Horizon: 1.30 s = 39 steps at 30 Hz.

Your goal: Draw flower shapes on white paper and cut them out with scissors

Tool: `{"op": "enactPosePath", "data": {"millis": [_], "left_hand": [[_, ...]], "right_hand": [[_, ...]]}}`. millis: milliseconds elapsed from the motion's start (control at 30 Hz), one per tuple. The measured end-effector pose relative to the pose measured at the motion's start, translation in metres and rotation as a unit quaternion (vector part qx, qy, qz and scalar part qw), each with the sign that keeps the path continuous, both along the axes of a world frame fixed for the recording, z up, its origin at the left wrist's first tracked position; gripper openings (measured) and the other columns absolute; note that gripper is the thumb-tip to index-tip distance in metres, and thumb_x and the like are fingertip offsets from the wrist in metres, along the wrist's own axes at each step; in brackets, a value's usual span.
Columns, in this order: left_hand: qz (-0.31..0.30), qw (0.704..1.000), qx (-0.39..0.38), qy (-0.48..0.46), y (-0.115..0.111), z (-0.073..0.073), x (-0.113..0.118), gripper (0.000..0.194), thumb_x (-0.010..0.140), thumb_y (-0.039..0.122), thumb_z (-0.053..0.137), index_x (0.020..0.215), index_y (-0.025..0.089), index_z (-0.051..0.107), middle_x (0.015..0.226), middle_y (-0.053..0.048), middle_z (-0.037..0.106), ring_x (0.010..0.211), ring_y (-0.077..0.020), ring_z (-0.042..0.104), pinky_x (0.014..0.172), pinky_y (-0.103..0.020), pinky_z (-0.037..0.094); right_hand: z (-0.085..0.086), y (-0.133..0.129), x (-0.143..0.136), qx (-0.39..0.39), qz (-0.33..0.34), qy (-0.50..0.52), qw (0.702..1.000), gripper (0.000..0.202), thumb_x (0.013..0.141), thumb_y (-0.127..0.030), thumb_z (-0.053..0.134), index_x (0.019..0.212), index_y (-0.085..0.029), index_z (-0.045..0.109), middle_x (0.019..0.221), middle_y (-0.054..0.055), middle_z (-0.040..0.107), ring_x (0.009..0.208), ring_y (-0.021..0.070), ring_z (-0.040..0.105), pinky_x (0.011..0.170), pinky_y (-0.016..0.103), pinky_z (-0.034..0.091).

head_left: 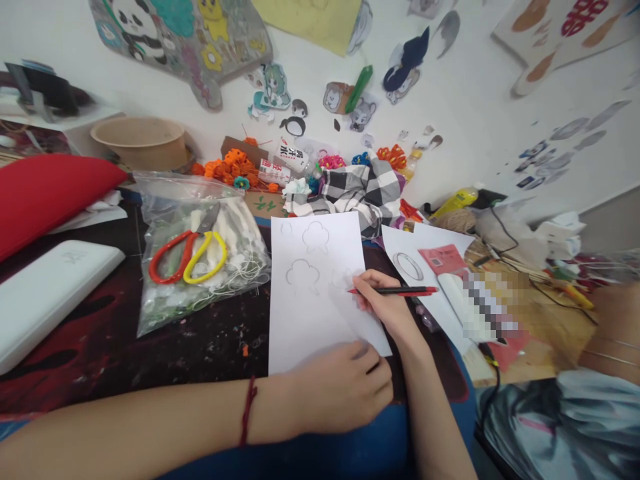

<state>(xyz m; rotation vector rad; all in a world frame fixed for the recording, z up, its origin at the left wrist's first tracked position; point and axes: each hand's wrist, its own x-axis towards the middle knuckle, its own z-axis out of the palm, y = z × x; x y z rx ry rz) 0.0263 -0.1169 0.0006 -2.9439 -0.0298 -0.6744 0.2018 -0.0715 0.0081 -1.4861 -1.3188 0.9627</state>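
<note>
My right hand (pixel 379 298) pinches a red-and-black pencil (pixel 407 291), its tip close to the right side of a white sheet of paper (pixel 305 337). Faint grey outlines, rounded and cloud-like, mark the sheet's upper half. Across the sheet's lower right corner rests my left hand (pixel 345 387), a dark red cord round its wrist. Its fingers are curled under, so what they may hold is hidden. Left of the paper, scissors (pixel 189 257) with one red and one yellow handle lie on a clear plastic bag (pixel 165 300) of pale and green pieces.
A white box-like object (pixel 60 293) and a red item (pixel 55 193) are at the left. Behind the paper lie a black-and-white checked cloth (pixel 357 190), bottles and orange craft flowers (pixel 230 167). More papers (pixel 440 237) lie right. Another person's arm (pixel 617 333) shows at the right edge.
</note>
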Motion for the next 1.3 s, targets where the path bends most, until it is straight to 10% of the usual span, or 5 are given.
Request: {"op": "enactPosePath", "data": {"millis": [1067,1300], "left_hand": [[-0.005,0.998,0.064,-0.008,-0.003,0.001,-0.001,0.034,0.099,0.022,0.038,0.113,0.01,0.067,0.114,-0.016,0.069,0.094,-0.0251,0.065,0.084,-0.039,0.046],[-0.01,0.999,0.042,-0.013,-0.003,-0.002,0.0,0.032,0.099,0.021,0.039,0.11,0.009,0.066,0.113,-0.017,0.068,0.091,-0.0253,0.065,0.082,-0.041,0.046]], "right_hand": [[0.0,-0.001,-0.002,-0.001,-0.004,0.022,1.0,0.028,0.086,-0.038,0.068,0.067,-0.02,0.06,0.051,-0.002,0.06,0.043,0.0108,0.049,0.042,0.023,0.032],[-0.002,-0.002,-0.022,0.046,0.04,-0.025,0.998,0.013,0.075,-0.025,0.077,0.086,-0.023,0.07,0.084,0.001,0.071,0.076,0.0172,0.064,0.066,0.027,0.048]]}}
